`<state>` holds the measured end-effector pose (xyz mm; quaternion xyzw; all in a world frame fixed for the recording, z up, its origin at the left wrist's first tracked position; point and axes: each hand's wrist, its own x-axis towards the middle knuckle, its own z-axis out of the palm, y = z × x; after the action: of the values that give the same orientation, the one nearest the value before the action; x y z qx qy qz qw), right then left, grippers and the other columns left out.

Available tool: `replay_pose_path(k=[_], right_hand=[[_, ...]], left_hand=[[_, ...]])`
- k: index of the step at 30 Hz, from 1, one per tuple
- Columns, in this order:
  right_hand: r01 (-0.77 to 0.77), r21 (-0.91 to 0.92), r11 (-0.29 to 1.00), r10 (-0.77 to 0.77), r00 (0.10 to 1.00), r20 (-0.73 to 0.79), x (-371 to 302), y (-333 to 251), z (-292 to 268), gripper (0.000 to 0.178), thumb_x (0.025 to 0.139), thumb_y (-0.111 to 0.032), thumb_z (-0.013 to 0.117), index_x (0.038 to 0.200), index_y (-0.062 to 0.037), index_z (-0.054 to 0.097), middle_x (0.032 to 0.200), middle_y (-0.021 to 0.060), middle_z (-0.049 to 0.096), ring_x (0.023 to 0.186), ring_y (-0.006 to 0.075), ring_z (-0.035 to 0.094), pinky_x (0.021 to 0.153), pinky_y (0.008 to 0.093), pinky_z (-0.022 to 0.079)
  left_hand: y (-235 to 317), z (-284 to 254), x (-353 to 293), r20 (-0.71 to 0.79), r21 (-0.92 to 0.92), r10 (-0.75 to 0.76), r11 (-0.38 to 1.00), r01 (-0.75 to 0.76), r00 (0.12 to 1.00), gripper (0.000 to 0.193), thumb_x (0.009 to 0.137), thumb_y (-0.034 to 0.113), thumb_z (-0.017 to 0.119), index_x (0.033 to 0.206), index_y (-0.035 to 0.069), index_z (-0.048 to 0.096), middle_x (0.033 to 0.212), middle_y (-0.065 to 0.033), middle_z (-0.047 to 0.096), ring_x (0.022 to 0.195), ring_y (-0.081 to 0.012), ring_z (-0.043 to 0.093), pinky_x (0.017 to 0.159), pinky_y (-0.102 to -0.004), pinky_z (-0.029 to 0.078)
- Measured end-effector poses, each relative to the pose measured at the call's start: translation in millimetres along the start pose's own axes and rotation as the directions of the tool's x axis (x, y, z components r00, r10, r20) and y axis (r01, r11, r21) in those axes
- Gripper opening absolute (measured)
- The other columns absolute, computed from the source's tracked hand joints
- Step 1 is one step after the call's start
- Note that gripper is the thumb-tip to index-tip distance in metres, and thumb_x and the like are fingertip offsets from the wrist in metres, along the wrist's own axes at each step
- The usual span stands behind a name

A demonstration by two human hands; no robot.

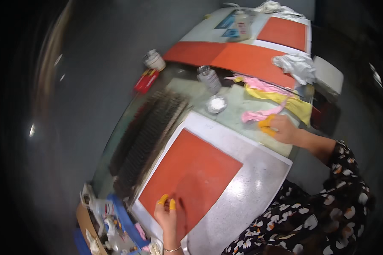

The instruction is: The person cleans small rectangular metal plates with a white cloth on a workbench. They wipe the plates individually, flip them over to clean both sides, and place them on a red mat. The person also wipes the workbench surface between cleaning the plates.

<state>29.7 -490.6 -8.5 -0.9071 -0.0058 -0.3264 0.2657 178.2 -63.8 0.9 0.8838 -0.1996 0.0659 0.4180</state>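
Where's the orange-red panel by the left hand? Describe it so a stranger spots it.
Find the nearest pale board. The orange-red panel lies on its left part. Unlike the orange-red panels farther off, this one has the left hand over it.

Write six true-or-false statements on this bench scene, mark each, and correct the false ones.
1. The left hand is over the nearest orange panel. True.
2. No fingertip on either hand is covered. False: yellow finger cots show on both hands.
3. The right hand is close to a pink cloth. True.
4. The red box is right of the round dish. False: the red box is left of the round dish.
5. The round dish holds white material. True.
6. The sleeve is plain white. False: the sleeve is black, patterned.
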Motion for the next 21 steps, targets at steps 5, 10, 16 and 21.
replay_pose_path(k=[5,10,16,21], right_hand=[[-0.099,0.116,0.988,0.098,0.995,0.017,-30.1,8.5,-13.3,0.015,0.077,0.000,0.060,0.092,0.0030,0.062,0.078,0.0121,0.063,0.069,0.0226,0.060,0.063,0.0299,0.046],[0.030,0.219,0.975,-0.073,0.979,0.189,-31.3,-23.2,19.2,0.014,0.077,0.000,0.059,0.091,0.0024,0.061,0.072,0.0108,0.060,0.063,0.0206,0.057,0.058,0.0289,0.043],[0.213,0.335,0.918,-0.305,0.919,0.251,-22.7,-83.1,32.4,0.011,0.073,-0.002,0.062,0.083,0.0004,0.060,0.069,0.0114,0.059,0.061,0.0269,0.056,0.055,0.0343,0.041],[0.280,0.375,0.884,-0.377,0.900,0.219,-14.3,-122.8,33.3,0.014,0.073,-0.004,0.063,0.086,0.0000,0.061,0.074,0.0129,0.061,0.065,0.0269,0.059,0.060,0.0313,0.045]], left_hand=[[-3.5,-23.3,-56.3,-0.251,0.086,-0.145,0.981,0.171,0.957,0.019,0.076,0.009,0.065,0.093,0.000,0.063,0.076,-0.0112,0.062,0.064,-0.0161,0.058,0.059,-0.0258,0.046],[-49.6,-112.1,-145.9,-0.627,0.290,-0.279,0.783,0.550,0.728,0.019,0.073,0.011,0.066,0.090,0.001,0.061,0.073,-0.0085,0.059,0.065,-0.0207,0.057,0.060,-0.0314,0.045],[-127.3,-161.0,-196.6,-0.689,0.504,-0.077,0.664,0.553,0.720,0.029,0.069,0.006,0.064,0.095,-0.002,0.055,0.092,-0.0105,0.055,0.081,-0.0316,0.056,0.072,-0.0372,0.046],[-93.2,-159.6,-181.3,-0.696,0.008,-0.268,0.925,0.380,0.666,0.011,0.080,0.004,0.058,0.086,-0.005,0.056,0.074,-0.0128,0.060,0.067,-0.0206,0.055,0.064,-0.0307,0.044]])
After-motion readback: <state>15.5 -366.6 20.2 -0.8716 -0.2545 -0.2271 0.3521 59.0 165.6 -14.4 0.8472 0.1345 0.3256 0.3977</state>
